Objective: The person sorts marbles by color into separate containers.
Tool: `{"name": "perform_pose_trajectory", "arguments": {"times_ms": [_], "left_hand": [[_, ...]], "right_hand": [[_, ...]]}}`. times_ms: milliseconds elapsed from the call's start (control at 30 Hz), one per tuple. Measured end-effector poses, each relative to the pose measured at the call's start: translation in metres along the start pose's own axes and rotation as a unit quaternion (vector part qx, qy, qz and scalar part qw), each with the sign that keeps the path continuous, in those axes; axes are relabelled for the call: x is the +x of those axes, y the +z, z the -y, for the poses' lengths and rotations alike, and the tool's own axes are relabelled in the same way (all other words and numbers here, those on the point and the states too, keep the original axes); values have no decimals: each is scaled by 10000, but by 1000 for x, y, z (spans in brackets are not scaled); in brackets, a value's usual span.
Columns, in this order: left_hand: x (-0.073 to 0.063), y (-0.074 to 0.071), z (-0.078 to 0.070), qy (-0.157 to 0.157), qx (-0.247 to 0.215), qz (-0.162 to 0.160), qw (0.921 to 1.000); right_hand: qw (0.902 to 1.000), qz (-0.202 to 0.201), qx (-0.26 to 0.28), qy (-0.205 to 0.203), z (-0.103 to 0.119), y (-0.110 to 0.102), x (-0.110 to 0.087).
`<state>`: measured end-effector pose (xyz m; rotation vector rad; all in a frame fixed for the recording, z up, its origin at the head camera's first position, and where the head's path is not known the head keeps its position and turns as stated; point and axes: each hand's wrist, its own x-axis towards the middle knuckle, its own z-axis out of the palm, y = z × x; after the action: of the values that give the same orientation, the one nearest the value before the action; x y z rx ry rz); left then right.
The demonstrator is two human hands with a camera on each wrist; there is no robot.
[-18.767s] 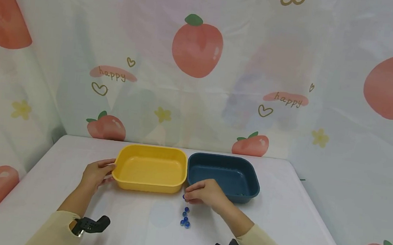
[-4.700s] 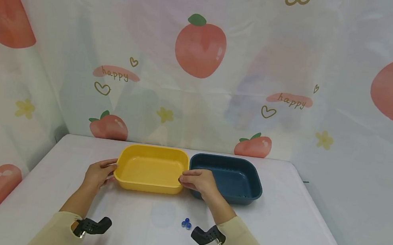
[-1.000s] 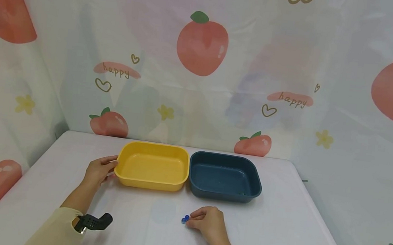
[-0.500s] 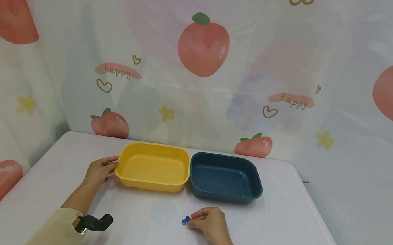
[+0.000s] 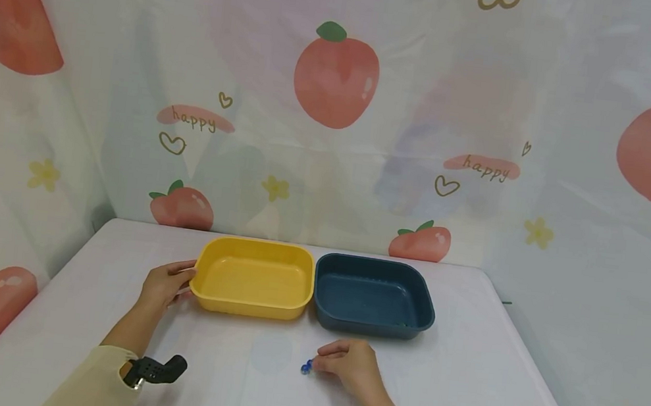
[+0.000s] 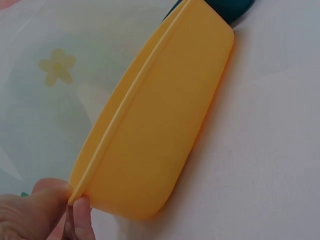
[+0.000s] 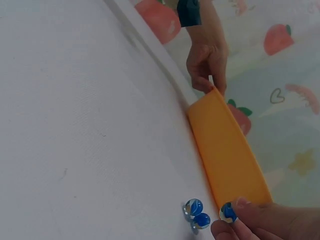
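My left hand (image 5: 162, 284) pinches the left end of the rim of a yellow tub (image 5: 249, 307); in the left wrist view, thumb and fingers (image 6: 83, 218) meet at the corner of that rim. In front of the tubs, my right hand (image 5: 353, 365) pinches a clear and blue glass marble (image 7: 228, 212) between thumb and fingers. Two more blue marbles (image 7: 193, 206) lie together on the table just beside its fingertips. From the head view, the pinched marble is mostly hidden by the fingers.
A dark blue tub (image 5: 372, 327) stands directly right of the yellow one. Something small and greenish (image 5: 404, 324) shows at its front right inside, too small to identify. A white cloth covers the table (image 5: 212, 376); a printed curtain (image 5: 329, 164) rises behind.
Fewer marbles lie on the table than in the oldest frame. My right hand has left the yellow tub's right edge, come forward to the marbles, and just lifted slightly. My left hand keeps its place.
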<state>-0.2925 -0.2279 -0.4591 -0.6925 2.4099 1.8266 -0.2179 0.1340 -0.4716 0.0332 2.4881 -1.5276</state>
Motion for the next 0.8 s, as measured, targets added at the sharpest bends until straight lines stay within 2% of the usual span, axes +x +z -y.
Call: {"name": "perform_pose_trajectory", "arguments": {"times_ms": [333, 533, 800], "left_hand": [[5, 1, 1, -337, -157, 65, 9993], [5, 0, 0, -479, -302, 134, 9983], [4, -1, -1, -497, -376, 177, 9979]], "right_hand": [[9970, 181, 751, 42, 21, -7, 9], [9965, 47, 840, 20, 43, -11, 16], [9964, -254, 785, 217, 60, -11, 34]]}}
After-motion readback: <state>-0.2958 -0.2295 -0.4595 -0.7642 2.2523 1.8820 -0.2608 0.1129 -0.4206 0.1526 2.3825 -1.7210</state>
